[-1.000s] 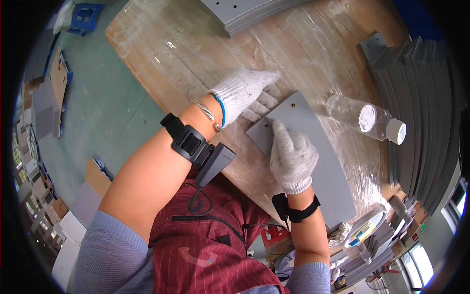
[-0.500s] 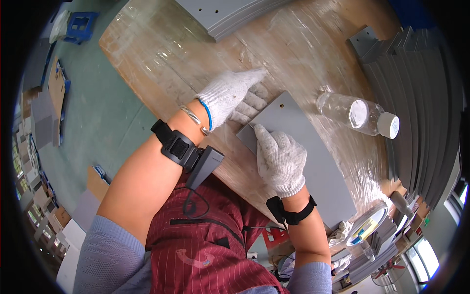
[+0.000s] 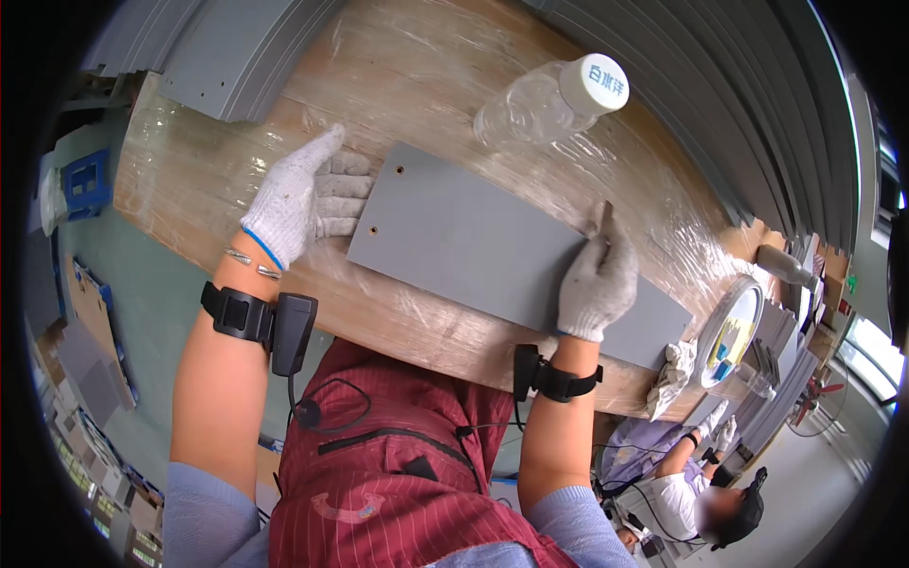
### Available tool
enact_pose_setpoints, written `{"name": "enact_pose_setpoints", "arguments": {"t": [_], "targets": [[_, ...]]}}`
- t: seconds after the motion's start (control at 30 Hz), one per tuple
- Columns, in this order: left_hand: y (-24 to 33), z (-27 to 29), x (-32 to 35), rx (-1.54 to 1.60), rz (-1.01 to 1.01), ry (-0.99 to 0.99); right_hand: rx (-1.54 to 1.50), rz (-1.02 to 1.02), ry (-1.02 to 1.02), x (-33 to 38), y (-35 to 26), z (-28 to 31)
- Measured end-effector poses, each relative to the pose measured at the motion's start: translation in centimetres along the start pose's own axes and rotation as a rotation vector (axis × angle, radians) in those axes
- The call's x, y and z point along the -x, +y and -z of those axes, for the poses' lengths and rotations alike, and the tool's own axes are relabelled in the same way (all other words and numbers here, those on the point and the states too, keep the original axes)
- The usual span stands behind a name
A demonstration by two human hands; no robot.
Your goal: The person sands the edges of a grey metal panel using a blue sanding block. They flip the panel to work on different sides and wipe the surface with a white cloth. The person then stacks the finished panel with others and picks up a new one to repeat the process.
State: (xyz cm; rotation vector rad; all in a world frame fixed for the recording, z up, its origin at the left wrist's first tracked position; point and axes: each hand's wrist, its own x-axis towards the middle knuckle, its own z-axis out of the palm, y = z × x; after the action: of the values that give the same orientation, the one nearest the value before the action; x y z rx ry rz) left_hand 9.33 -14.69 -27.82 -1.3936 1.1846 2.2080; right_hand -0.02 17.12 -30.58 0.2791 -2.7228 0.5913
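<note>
A grey flat panel (image 3: 464, 232) with two small holes near its left end lies slantwise on the worktable. My left hand (image 3: 308, 194), in a white knit glove, rests at that left end, its fingers stretched toward the panel's short edge. My right hand (image 3: 598, 284), gloved too, is over the panel's right half with its fingertips at the far long edge. Its fingers are closed together, and a small dark sliver shows at their tips, too little to name. A clear plastic bottle (image 3: 535, 109) with a white cap stands beyond the panel.
Plastic film covers the wooden worktable (image 3: 398, 85). Grey panels (image 3: 237, 66) are stacked at the far left, and more (image 3: 757, 104) line the far right. A round white-rimmed container (image 3: 705, 364) and a crumpled cloth (image 3: 670, 379) sit at the right end. A co-worker (image 3: 691, 492) is at lower right.
The panel has turned to lie more crosswise. My right hand has left its near left corner for the far long edge. My left hand has shifted left in view.
</note>
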Motion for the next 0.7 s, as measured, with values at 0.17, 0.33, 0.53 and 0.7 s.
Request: {"name": "enact_pose_setpoints", "arguments": {"t": [0.17, 0.33, 0.53, 0.7], "targets": [[-0.1, -0.2, -0.3, -0.003, -0.017, -0.072, 0.031, -0.586, 0.286, 3.6, 15.2, 6.4], [-0.4, -0.5, 0.4, -0.137, -0.082, -0.046, -0.987, -1.105, 0.192, 9.2, 10.3, 12.4], [-2.2, -0.8, 1.5, -0.247, -0.197, -0.225, -1.59, -1.348, -0.117, 10.8, -1.2, 11.4], [-4.1, 3.6, 2.5, -0.608, -0.366, -0.266, -1.502, -1.278, -0.126, 12.2, -1.8, 10.2]]}}
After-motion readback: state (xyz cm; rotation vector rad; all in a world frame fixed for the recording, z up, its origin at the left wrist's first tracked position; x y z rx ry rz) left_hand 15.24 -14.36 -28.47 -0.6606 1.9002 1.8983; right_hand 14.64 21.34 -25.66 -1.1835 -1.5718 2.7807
